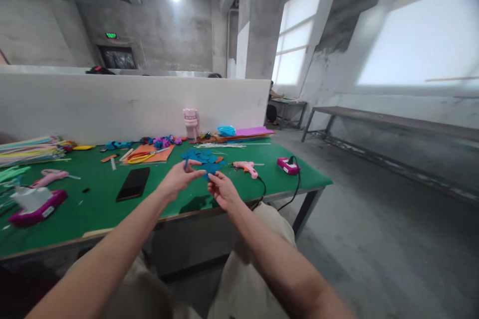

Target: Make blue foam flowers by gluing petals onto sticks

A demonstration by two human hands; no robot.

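Over the table's front edge, my right hand (223, 189) pinches a flat blue cut-out piece (209, 168) between thumb and fingertips. My left hand (181, 179) meets it from the other side, its thumb tip at the piece's edge. A narrow bit of blue (186, 162) also shows at the left fingers; whether it is a separate piece I cannot make out. Just behind the hands lies a loose pile of blue cut-out pieces (196, 155). Their material is too small to tell. Right of the pile, a pink glue gun (247, 167) rests on its side with a glue stick in its back.
On the green table (277, 187) stand a magenta power block (288, 165) with a cable, a black phone (133, 184), pliers (144, 157) on orange sheets and a pink tumbler (191, 123). Another glue gun (50, 177) lies left. A white partition (149, 104) closes the back.
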